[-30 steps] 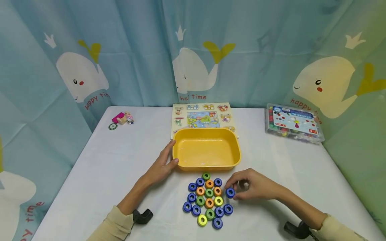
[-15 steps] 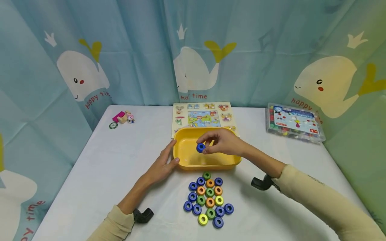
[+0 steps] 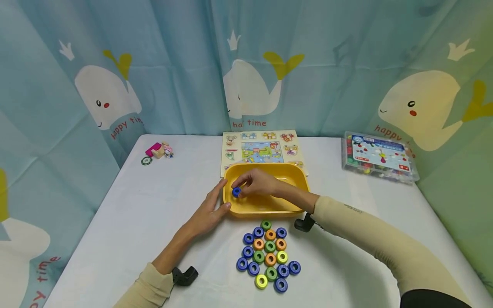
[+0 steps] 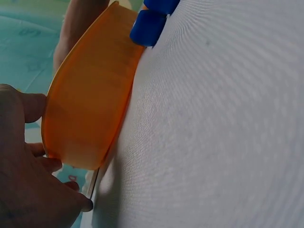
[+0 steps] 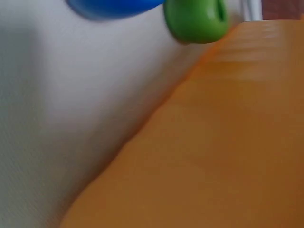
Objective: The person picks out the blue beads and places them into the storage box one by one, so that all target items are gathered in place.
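Observation:
My right hand [image 3: 259,183] pinches a blue ring [image 3: 236,192] between thumb and fingers, over the left end of a yellow plastic basin [image 3: 265,213]. The basin's wall [image 5: 204,142] fills much of the right wrist view, where the hand does not show. My left hand [image 3: 208,212] rests against the basin's left end, fingers extended and thumb at the near corner. In the left wrist view its fingertips touch the rim of the basin [image 4: 88,90]. In front of the basin, several blue, green, orange and yellow rings [image 3: 270,247] lie in a close cluster on the white table.
Behind the basin lies a picture puzzle board [image 3: 262,147], partly covered by it. A clear case of colourful pieces [image 3: 379,156] sits at the back right. Small toys [image 3: 159,150] and a round green-and-white chip [image 3: 146,161] lie at the back left. Whale-print curtains [image 3: 177,64] surround the table.
My right hand has carried the blue ring from the right side of the cluster up and leftward to the basin's left end. The left hand stays at the basin.

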`<state>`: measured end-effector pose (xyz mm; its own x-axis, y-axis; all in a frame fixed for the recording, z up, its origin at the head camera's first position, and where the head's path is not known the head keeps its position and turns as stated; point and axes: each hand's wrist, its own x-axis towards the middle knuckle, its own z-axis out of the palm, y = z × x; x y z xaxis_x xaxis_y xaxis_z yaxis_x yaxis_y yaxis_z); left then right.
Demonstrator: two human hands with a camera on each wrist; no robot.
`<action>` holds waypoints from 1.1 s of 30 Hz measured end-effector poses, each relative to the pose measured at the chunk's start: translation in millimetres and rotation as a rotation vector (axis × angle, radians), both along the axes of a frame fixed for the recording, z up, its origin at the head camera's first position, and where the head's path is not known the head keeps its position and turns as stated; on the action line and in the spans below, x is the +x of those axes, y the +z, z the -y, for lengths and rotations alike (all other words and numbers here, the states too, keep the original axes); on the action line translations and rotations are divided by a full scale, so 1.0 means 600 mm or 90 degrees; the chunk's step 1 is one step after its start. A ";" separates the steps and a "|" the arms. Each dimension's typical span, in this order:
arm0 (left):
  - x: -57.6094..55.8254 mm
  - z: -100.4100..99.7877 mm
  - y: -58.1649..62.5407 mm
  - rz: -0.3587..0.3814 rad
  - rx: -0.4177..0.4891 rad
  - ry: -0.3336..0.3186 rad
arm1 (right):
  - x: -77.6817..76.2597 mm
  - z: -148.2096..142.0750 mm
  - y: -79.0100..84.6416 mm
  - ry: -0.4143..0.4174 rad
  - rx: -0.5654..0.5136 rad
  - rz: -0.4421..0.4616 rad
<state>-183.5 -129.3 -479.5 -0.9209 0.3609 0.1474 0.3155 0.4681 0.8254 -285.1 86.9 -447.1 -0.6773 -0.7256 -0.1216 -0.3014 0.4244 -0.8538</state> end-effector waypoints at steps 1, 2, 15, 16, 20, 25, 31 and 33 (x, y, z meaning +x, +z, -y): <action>0.000 0.000 0.000 -0.001 0.003 -0.001 | -0.001 0.002 -0.005 0.002 0.006 -0.002; 0.000 0.000 0.000 -0.001 0.004 -0.002 | -0.002 0.003 -0.008 0.005 0.014 -0.004; -0.003 -0.001 0.003 -0.008 -0.008 -0.005 | -0.005 0.005 -0.012 0.035 0.059 -0.003; -0.003 -0.001 0.004 -0.008 -0.011 -0.006 | -0.004 0.003 -0.010 0.031 0.056 0.003; -0.003 -0.001 0.003 -0.008 -0.011 -0.009 | 0.007 -0.011 0.014 0.006 0.029 0.021; -0.001 -0.001 0.004 -0.008 -0.008 -0.009 | 0.055 -0.055 0.076 0.010 -0.052 0.007; -0.001 0.001 0.003 -0.013 -0.011 -0.003 | 0.149 -0.131 0.114 0.082 -0.117 0.013; 0.000 0.001 0.002 -0.011 -0.013 0.001 | 0.177 -0.161 0.107 0.104 -0.113 0.017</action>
